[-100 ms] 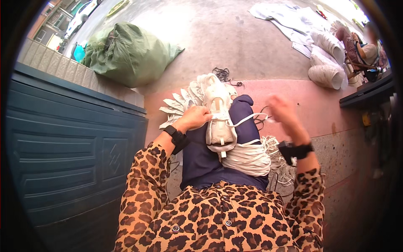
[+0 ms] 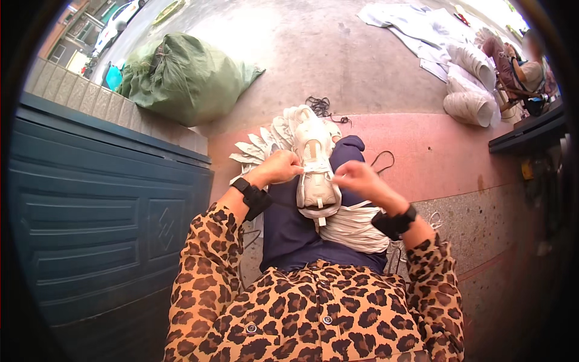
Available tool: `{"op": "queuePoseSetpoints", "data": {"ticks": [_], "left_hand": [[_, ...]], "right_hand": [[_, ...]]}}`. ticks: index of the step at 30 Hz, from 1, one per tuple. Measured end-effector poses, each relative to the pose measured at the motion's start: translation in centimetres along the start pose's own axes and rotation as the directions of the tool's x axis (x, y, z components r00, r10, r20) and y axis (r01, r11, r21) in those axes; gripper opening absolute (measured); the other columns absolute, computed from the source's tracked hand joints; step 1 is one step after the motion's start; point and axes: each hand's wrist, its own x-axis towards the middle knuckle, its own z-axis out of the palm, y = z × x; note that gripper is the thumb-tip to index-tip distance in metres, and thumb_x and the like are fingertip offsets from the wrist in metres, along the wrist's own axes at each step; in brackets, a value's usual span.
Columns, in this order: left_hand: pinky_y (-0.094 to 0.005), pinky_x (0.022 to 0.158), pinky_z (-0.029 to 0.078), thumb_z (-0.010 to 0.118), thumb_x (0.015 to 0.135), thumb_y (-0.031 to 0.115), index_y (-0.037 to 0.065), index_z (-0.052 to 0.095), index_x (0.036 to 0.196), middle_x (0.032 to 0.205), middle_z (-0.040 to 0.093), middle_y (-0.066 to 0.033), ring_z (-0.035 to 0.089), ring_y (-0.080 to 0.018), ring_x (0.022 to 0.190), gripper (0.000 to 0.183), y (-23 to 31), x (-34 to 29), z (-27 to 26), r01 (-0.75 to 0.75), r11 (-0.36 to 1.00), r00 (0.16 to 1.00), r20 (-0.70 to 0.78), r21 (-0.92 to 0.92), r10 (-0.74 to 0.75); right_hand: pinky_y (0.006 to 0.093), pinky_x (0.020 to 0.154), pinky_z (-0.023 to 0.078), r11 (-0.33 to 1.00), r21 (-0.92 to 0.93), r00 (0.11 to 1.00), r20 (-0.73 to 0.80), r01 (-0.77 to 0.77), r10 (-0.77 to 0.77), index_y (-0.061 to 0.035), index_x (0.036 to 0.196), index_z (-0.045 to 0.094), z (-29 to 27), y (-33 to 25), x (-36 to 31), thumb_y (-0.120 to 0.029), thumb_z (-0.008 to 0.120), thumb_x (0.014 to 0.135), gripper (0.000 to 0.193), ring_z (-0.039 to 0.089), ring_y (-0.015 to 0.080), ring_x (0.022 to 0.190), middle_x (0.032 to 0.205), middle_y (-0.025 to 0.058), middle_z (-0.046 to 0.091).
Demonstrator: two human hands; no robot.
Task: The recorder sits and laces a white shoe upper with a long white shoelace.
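A cream-white sneaker (image 2: 318, 190) lies on my lap, its heel toward me and white shoelaces (image 2: 315, 169) across its middle. My left hand (image 2: 281, 167) is closed at the shoe's left side, fingertips gripping its edge by the laces. At the opposite edge, my right hand (image 2: 360, 181) is closed in a pinch on the shoelace; little of the lace shows at the fingertips. A thick bundle of cream laces (image 2: 356, 228) rests on my right thigh, partly behind my right wrist. Beyond the sneaker, several more pale shoes (image 2: 262, 143) are fanned out.
Dark cords (image 2: 319, 107) lie on the floor past the shoes. A large green sack (image 2: 190, 78) stands at the far left, above a blue panelled door (image 2: 108, 205). White sheets (image 2: 410, 27) and stacked pale rolls (image 2: 467, 105) lie far right, near a seated person (image 2: 528, 72).
My right hand has come in from the right to the sneaker's edge, and the lace that stretched out to it no longer shows as a long strand. My left hand stays in place.
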Motion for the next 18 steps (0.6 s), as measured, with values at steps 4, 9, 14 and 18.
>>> {"op": "queuePoseSetpoints", "data": {"ticks": [4, 9, 14, 18], "left_hand": [[-0.0260, 0.055, 0.041, 0.060, 0.077, 0.019, -0.002, 0.062, 0.074, 0.062, 0.058, -0.0034, 0.051, -0.0092, 0.061, 0.021, -0.5, -1.0, -0.7, 0.129, 0.979, 0.989, 0.088, -0.156, -0.117], [-0.0197, 0.050, 0.035, 0.058, 0.081, 0.015, 0.002, 0.063, 0.078, 0.063, 0.055, 0.0034, 0.045, -0.0026, 0.058, 0.015, -1.9, -1.9, 0.0, 0.278, 0.831, 0.959, 0.193, -0.482, -0.208], [-0.0188, 0.053, 0.036, 0.058, 0.081, 0.014, 0.001, 0.063, 0.083, 0.066, 0.055, 0.0028, 0.046, -0.0035, 0.059, 0.014, -2.2, -2.3, 0.4, 0.296, 0.706, 0.951, 0.127, -0.643, -0.283], [-0.0179, 0.054, 0.038, 0.058, 0.081, 0.013, 0.002, 0.062, 0.089, 0.071, 0.056, 0.0020, 0.048, -0.0046, 0.058, 0.014, -2.0, -2.2, 0.5, 0.265, 0.655, 0.948, 0.067, -0.707, -0.311]], "right_hand": [[0.0373, 0.066, 0.048, 0.910, -0.405, 0.996, 0.041, 0.086, -0.076, -0.0077, 0.078, 0.065, 4.5, 1.9, 0.4, -0.030, 0.061, 0.074, 0.023, 0.061, 0.0285, 0.072, 0.072, 0.0118, 0.063], [0.0372, 0.062, 0.048, 0.760, -0.586, 0.890, -0.137, 0.281, -0.435, -0.0082, 0.073, 0.063, 6.6, 1.5, 1.7, -0.022, 0.060, 0.074, 0.014, 0.059, 0.0260, 0.072, 0.069, 0.0089, 0.060], [0.0353, 0.059, 0.047, 0.534, -0.791, 0.860, -0.021, 0.297, -0.509, -0.0062, 0.072, 0.060, 8.9, 2.7, 4.1, -0.015, 0.058, 0.071, 0.009, 0.058, 0.0231, 0.071, 0.072, 0.0082, 0.059], [0.0367, 0.055, 0.046, 0.328, -0.886, 0.805, 0.081, 0.328, -0.587, -0.0068, 0.067, 0.058, 7.9, 1.8, 3.9, -0.013, 0.051, 0.074, 0.012, 0.058, 0.0250, 0.066, 0.069, 0.0111, 0.059]]}}
